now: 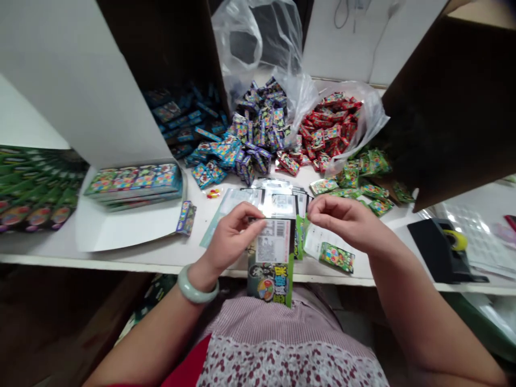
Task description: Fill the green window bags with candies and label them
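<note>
My left hand (pixel 237 234), with a pale bangle at the wrist, pinches the top edge of a printed candy package (pixel 271 263) that hangs past the table's front edge. To its right, my right hand (pixel 336 215) is closed, thumb against fingertips, beside the package's upper right; anything between them is too small to make out. Behind both hands lies a stack of similar packages (pixel 282 201). A small green packet (pixel 337 257) rests below my right hand on a pale sheet.
Blue packets (pixel 226 150), purple packets (pixel 262 123), red packets (pixel 330 129) and green packets (pixel 373 166) are heaped at the back. An open white box (pixel 129 231) holds stacked packs at left. A tape dispenser (pixel 435 250) stands at right.
</note>
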`<action>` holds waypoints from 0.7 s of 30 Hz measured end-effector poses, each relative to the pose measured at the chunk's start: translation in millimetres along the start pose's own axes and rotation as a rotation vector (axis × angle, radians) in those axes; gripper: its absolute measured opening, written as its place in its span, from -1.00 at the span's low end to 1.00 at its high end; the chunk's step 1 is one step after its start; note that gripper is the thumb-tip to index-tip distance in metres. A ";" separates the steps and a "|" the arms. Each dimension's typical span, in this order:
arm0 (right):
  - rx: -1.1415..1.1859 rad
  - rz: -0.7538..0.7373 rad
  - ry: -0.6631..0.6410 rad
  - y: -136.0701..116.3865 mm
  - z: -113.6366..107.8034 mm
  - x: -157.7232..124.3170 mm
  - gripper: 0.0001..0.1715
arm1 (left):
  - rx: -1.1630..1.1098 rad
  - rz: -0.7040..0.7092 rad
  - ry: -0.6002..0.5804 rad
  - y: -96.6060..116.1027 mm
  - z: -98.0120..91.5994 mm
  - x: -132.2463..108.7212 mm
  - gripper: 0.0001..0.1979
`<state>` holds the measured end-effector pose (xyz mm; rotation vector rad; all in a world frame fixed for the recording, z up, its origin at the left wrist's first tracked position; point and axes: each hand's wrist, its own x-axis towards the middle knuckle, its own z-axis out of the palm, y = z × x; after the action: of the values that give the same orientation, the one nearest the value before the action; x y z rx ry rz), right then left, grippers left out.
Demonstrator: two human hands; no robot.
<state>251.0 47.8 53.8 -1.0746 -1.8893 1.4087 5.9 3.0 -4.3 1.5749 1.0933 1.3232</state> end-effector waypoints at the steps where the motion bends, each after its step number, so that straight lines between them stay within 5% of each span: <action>1: -0.040 -0.049 -0.039 -14.6 8.7 10.2 -0.78 | -0.001 -0.002 -0.003 1.7 0.9 -0.2 -0.95; 4: -0.185 -0.085 -0.139 -38.1 29.9 37.2 -0.79 | 0.010 -0.003 -0.012 7.6 0.2 -1.4 -0.98; 8: -0.263 0.019 -0.243 -32.8 40.1 55.7 -0.74 | -0.008 -0.016 -0.021 11.6 -3.6 -2.6 -0.94; 21: -0.298 0.134 -0.194 -23.4 44.5 63.1 -0.79 | -0.005 0.008 0.063 1.8 0.8 -1.8 -0.87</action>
<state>175.4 74.9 60.3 -1.2621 -2.2585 1.3749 6.7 0.7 -3.2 1.5448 1.1227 1.3879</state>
